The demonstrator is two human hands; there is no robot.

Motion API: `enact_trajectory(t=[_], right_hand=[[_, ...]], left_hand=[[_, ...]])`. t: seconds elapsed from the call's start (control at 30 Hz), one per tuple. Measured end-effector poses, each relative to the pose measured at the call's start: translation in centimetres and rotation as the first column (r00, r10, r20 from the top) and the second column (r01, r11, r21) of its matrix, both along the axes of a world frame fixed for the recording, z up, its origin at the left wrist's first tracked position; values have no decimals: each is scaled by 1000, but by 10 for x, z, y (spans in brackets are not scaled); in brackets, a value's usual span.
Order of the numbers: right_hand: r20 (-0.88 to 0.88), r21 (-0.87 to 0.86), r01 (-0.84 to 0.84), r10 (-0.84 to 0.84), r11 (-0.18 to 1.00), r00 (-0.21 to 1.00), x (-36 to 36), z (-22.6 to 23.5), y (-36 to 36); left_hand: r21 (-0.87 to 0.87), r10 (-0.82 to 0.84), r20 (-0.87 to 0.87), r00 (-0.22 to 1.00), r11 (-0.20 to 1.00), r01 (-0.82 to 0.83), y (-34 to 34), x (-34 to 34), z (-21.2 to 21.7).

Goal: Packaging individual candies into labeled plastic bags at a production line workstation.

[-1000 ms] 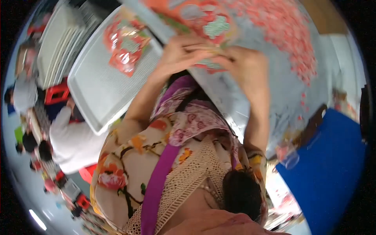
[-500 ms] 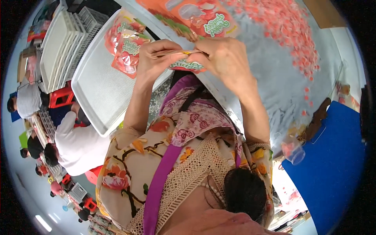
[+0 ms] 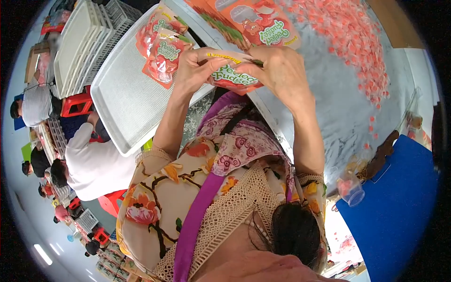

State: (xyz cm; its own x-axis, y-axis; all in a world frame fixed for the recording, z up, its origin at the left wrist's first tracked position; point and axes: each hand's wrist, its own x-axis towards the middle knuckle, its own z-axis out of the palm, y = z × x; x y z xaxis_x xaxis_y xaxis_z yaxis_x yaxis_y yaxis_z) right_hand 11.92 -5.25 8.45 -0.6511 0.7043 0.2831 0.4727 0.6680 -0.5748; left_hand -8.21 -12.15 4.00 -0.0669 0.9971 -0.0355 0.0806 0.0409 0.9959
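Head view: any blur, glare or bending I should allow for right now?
Head view, centre: the held pouch, left hand and right hand look fairly sharp; head view, white tray: bright highlights on the glossy pouches; head view, lower left: a ceiling light washed out to white; head view, rim: fisheye bending, black corners.

held pouch: glossy plastic | tray: matt plastic | apron: matt cloth

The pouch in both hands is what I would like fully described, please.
The pouch looks like flexible plastic, orange-red, with green lettering on white and yellow lettering along its upper part. Held near the table, it bends, printed face toward the camera. The left hand and right hand grip its sides, partly hiding it; whether it is sealed is unclear.
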Motion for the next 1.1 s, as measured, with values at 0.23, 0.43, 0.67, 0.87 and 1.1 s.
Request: enact_trajectory(t=[0.23,0.43,0.67,0.87,1.1], right_hand=[[0,-83,-32,32,996,999,-4,-4,-4],[-152,15,-30,32,999,988,-13,-9,-11],[-162,-152,-179,154,972,975,-10,-46,-17],[-95,-246,-184,165,952,982,-45,-98,-26],[-389,-271,656,-703,705,595,255,-138,68]], left_hand=[[213,-9,-159,987,976,43,1,3,-7],[283,77,-75,994,958,-53,-7,3,-1],[233,-61,-99,993,969,83,-23,-48,-6],[-31,35,-418,908,998,-52,-30,-97,-27],[-340,114,-343,932,910,-237,0,-159,-63]])
